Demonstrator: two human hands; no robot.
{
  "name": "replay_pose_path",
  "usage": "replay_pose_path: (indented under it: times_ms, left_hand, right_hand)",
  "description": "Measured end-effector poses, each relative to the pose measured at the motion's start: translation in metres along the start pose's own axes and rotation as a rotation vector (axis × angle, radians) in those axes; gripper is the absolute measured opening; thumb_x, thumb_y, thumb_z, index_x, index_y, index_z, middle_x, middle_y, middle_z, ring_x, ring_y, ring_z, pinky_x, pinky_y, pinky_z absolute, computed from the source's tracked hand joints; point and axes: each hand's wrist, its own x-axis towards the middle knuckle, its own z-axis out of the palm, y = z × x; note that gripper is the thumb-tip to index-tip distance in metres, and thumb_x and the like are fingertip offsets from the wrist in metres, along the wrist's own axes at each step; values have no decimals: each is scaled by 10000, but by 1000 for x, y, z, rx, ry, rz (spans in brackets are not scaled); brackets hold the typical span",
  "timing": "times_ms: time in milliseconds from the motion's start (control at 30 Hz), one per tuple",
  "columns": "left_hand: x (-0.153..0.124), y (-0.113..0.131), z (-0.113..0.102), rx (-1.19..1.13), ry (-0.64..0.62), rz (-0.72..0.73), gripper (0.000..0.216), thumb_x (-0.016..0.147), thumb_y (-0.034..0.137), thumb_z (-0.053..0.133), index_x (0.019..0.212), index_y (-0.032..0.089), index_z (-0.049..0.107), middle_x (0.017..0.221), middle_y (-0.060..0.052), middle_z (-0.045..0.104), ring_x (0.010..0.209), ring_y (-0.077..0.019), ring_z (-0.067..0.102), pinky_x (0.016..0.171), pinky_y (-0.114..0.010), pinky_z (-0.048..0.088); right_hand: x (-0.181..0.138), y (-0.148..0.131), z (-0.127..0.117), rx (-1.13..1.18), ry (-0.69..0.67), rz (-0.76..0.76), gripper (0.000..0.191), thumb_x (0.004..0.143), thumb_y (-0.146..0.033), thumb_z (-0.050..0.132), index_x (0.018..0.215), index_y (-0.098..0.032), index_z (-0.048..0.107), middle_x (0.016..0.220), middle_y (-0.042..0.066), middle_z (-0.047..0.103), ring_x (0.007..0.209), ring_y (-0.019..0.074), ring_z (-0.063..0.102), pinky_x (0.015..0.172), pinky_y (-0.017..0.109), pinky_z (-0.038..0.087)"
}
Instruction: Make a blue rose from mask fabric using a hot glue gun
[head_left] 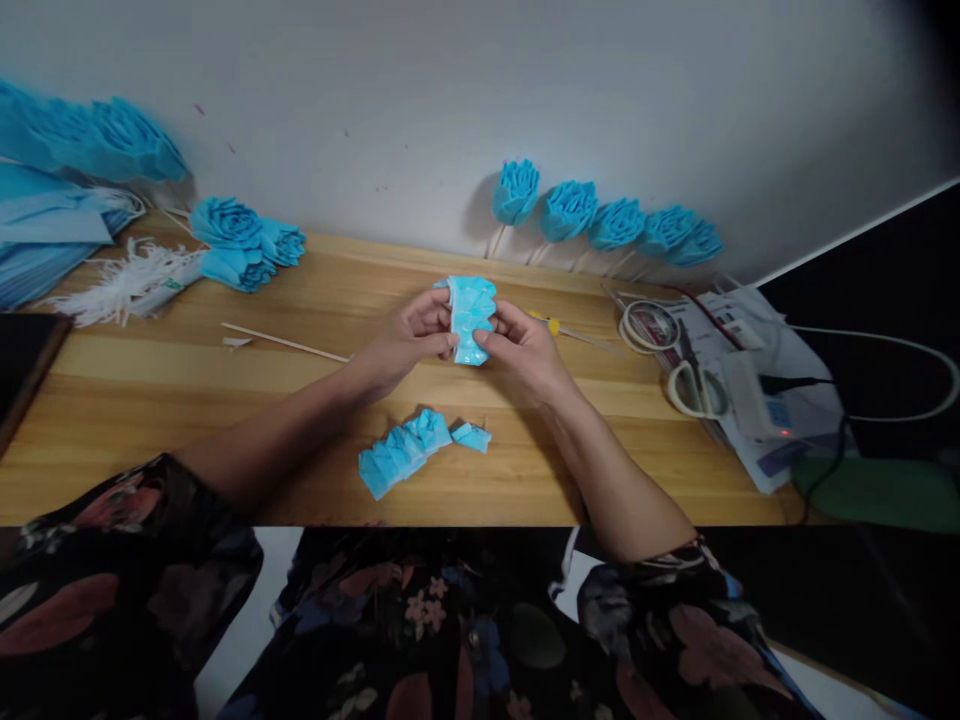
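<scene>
Over the middle of the wooden table, a pleated strip of blue fabric point(472, 310) is held up between both hands. My left hand point(409, 340) grips its left edge with thumb and fingers. On the other side, my right hand point(525, 350) pinches it, thumb pressed on the front and fingers behind. Below the hands lies another pleated blue strip point(405, 452), with a small folded blue piece point(472, 437) just to its right. A thin wooden stick point(285, 341) rests left of my left hand, its right end hidden by that hand.
Several finished blue flowers on sticks point(571, 210) lean against the wall point(375, 120). At left are more blue flowers point(229, 222), white straps point(124, 285) and stacked blue sheets point(45, 235). Scissors point(697, 390), tape roll point(649, 326), power strip point(757, 390) and papers point(787, 440) lie right.
</scene>
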Motion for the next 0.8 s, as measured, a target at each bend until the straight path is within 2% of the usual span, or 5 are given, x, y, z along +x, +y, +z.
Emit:
replay_pose_path:
  times_ms: [300,433,633,800]
  left_hand:
    - [2,3,-1,-40,18,0,496,816,316,881,1265,229,688,878,-2,720,746,-123,635,686,-254,487]
    - [1,0,-2,-20,29,9,519,811,333,886,1281,238,686,884,-5,726,760,-135,643,710,-272,492]
    - [-1,-1,1,-15,61,-41,452,861,424,827,1253,238,702,969,-45,753,839,-180,679,758,-322,500]
    - [-1,0,1,21,66,-23,437,818,337,855,1208,220,695,919,-26,739,816,-168,676,769,-320,501]
  right_hand:
    - [2,6,-8,44,68,90,625,746,-617,878,1266,-294,752,920,4,754,864,193,682,837,379,580]
    - [1,4,-5,19,45,73,627,741,-608,888,1253,-274,752,982,19,783,893,197,696,864,380,576]
    - [-1,0,-1,-39,23,27,600,714,-588,912,1194,-267,747,899,0,759,816,186,676,849,382,561]
    - [-2,1,-3,-71,21,22,593,723,-616,898,1179,-267,751,874,-5,746,794,181,668,819,369,565]
